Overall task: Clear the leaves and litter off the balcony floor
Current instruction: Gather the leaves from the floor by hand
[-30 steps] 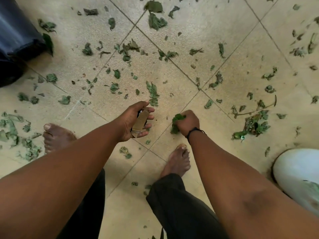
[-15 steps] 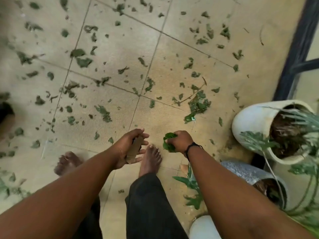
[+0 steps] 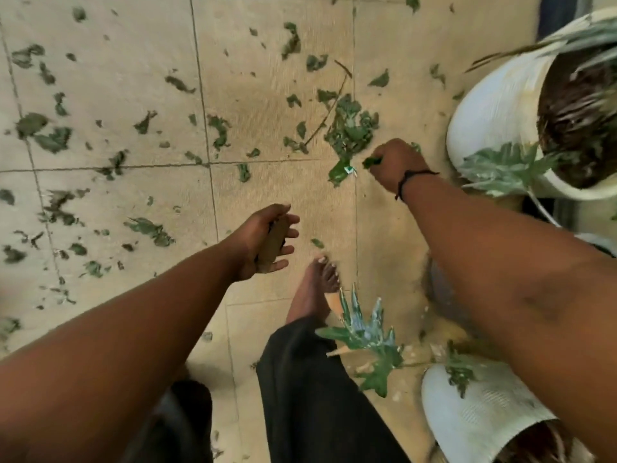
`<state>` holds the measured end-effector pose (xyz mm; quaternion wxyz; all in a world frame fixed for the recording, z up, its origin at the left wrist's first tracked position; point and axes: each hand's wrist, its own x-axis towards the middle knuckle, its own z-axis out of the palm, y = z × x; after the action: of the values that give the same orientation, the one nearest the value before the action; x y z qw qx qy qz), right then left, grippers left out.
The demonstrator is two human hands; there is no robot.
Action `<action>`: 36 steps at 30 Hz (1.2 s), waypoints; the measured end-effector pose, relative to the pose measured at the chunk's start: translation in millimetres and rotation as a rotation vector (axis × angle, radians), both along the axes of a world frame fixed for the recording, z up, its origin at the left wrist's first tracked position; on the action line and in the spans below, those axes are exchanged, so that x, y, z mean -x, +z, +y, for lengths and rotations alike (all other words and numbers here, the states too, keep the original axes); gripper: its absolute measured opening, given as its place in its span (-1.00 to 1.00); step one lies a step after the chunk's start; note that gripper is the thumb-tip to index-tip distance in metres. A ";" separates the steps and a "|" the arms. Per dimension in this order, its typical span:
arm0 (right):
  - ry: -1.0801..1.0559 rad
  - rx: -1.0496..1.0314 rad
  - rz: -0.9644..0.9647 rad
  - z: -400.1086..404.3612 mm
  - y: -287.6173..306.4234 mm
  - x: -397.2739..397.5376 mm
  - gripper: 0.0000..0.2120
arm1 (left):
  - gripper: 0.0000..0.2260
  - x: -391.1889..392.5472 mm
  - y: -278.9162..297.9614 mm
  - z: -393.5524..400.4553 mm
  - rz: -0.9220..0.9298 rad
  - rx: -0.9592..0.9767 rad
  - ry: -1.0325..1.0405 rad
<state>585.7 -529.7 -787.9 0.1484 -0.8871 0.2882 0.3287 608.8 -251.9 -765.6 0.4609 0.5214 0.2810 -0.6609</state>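
Two bare forearms reach down over a bare foot (image 3: 314, 289). Mid-frame, the left hand (image 3: 263, 240) curls round a tan flat strip (image 3: 272, 243); further up, the right hand (image 3: 395, 165) pinches green leaves (image 3: 372, 161) beside a leaf pile (image 3: 350, 132). Torn leaves litter the tiled floor (image 3: 110, 85) beyond, near a white plant pot (image 3: 494, 108) at upper right.

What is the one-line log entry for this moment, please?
left hand: holds tan piece | right hand: grips leaves | leaf pile: on floor

Left hand (image 3: 263, 240) extended forward and low, fingers curled, gripping a flat piece. Right hand (image 3: 395, 165) reaches farther ahead, fisted, leaves pinched inside.
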 end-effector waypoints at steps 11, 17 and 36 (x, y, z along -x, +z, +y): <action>0.178 -0.072 0.008 -7.6 -49.2 -50.4 -0.65 | -0.70 -10.7 -44.5 1.3 0.023 -0.074 0.048; -0.167 -0.047 -0.227 -10.3 -42.7 -40.9 -0.74 | -0.71 -8.9 -47.0 -8.6 0.024 -0.052 0.071; -0.302 -0.088 -0.196 61.3 -79.7 0.3 -0.82 | -0.70 -23.7 -51.5 -1.7 0.003 -0.013 0.031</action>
<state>585.4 -468.4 -867.6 0.2619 -0.8542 0.3876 0.2270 632.6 -253.6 -817.1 0.4672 0.5191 0.2939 -0.6526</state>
